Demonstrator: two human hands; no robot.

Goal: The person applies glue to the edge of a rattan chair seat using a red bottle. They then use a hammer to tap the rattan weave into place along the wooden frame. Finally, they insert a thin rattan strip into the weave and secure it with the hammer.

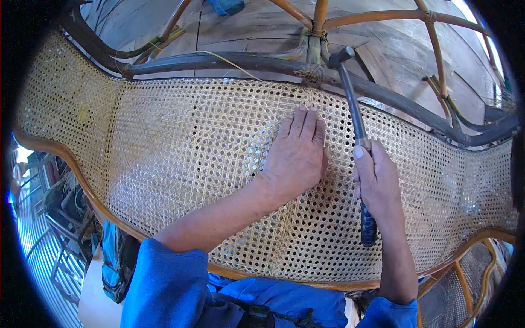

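Observation:
A wide sheet of woven cane webbing (158,136) spans a curved rattan frame in front of me. My left hand (298,145) lies flat on the webbing near its middle, fingers stretched toward the dark far rail (219,61). In my right hand (378,177) is a hammer (353,101), gripped around its handle with the thumb along it. The hammer's head is up at the far rail, by the bound joint (313,71); whether it touches the rail I cannot tell. The handle's dark grip end sticks out below my fist.
Brown rattan poles (372,18) rise beyond the far rail, over a plank floor (262,33). A loose cane strip (232,64) lies across the rail. The near rim (87,183) curves close to my body. A blue and black bag (114,262) stands at the lower left.

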